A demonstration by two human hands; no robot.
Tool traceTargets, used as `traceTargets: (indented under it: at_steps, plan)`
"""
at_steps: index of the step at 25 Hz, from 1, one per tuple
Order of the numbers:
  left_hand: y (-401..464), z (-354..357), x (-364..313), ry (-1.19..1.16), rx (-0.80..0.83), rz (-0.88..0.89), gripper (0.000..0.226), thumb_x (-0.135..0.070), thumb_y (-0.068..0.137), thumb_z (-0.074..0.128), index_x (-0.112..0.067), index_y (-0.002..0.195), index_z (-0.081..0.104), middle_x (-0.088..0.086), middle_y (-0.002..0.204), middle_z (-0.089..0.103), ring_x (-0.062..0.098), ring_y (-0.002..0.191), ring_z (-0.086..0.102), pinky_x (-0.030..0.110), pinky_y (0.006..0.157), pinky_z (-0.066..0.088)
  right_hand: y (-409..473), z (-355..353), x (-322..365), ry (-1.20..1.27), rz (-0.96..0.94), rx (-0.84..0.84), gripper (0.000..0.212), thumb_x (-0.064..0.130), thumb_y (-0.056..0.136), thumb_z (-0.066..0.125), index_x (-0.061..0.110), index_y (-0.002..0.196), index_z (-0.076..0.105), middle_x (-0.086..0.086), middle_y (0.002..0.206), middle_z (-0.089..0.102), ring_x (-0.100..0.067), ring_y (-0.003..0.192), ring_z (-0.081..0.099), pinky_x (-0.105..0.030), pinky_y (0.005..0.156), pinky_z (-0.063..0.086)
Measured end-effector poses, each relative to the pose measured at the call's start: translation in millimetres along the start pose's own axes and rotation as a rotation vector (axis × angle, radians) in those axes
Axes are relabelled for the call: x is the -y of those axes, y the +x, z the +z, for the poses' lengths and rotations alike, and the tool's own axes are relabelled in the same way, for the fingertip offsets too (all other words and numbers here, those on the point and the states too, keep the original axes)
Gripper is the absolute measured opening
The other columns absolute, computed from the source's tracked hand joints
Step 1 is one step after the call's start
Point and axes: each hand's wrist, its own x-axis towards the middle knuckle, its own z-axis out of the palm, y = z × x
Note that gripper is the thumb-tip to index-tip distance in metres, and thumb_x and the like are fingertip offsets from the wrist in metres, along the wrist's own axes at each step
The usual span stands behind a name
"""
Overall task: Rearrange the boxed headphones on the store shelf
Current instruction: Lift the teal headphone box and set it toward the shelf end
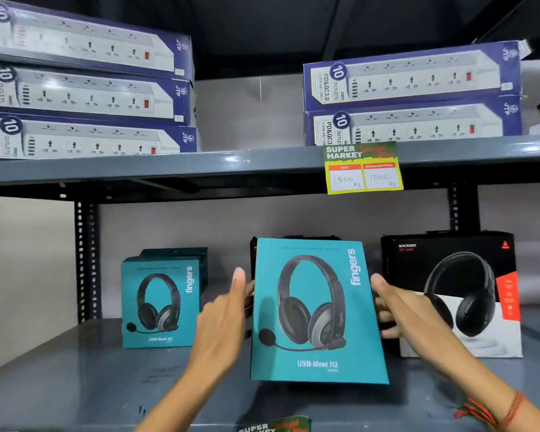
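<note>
Both hands' grip apparently lifts teal box [317, 310].

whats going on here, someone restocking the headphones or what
A person is holding a teal headphone box upright between both hands, the left hand on its left edge and the right hand on its right edge, just above the lower shelf. A second teal box stands to the left and a black headphone box to the right. Power strip boxes are stacked on the shelf above.
</note>
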Motion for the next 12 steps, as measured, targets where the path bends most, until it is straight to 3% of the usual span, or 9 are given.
traceTargets:
  at_steps: [3,5,7,8,10,12]
  plan:
    - [-4,-19,-5,0.058,-0.023,0.033,0.065,-0.096,0.064,0.008,-0.060,0.059,0.061,0.011,0.093,0.073,0.037,0.106,0.068,0.056,0.101,0.048,-5,11,17,-0.046,-0.090,-0.001,0.052,0.086,0.071,0.043,0.049,0.081,0.077,0.016,0.087,0.079,-0.012,0.085,0.076,-0.032,0.069,0.064]
    - [-8,-37,7,0.072,-0.078,0.052,0.067,-0.099,0.064,0.006,-0.052,0.074,0.053,0.001,0.088,0.069,0.037,0.109,0.066,0.057,0.101,0.047,-8,31,23,-0.034,-0.146,0.034,0.040,0.085,0.072,0.038,0.065,0.085,0.070,0.031,0.091,0.076,-0.003,0.092,0.073,-0.034,0.075,0.064]
    - [-10,-58,25,0.016,-0.123,0.070,0.062,-0.092,0.074,0.012,-0.056,0.085,0.061,-0.016,0.090,0.071,0.025,0.111,0.067,0.053,0.101,0.049,-8,65,28,-0.039,-0.177,0.117,0.023,0.086,0.074,0.036,0.084,0.090,0.052,0.051,0.090,0.065,0.015,0.095,0.067,-0.032,0.085,0.061]
    - [-11,-68,35,-0.009,-0.133,0.080,0.061,-0.088,0.077,0.015,-0.062,0.101,0.065,-0.022,0.102,0.073,0.015,0.114,0.066,0.049,0.104,0.048,-9,82,31,-0.048,-0.195,0.171,0.022,0.086,0.074,0.036,0.089,0.095,0.043,0.055,0.092,0.062,0.021,0.097,0.063,-0.027,0.088,0.058]
    - [-5,-95,61,-0.034,-0.136,0.076,0.071,-0.091,0.076,0.018,-0.065,0.137,0.046,-0.025,0.137,0.062,0.007,0.133,0.053,0.047,0.116,0.038,-7,125,33,-0.051,-0.219,0.287,0.037,0.088,0.074,0.037,0.090,0.109,0.029,0.053,0.109,0.059,0.026,0.106,0.057,-0.016,0.093,0.049]
    - [8,-124,90,-0.065,-0.114,0.040,0.080,-0.094,0.074,0.025,-0.061,0.147,0.033,-0.022,0.154,0.047,0.009,0.145,0.041,0.049,0.122,0.029,-4,168,32,-0.045,-0.248,0.371,0.065,0.087,0.076,0.038,0.074,0.137,0.020,0.040,0.141,0.047,0.022,0.125,0.046,-0.018,0.107,0.040]
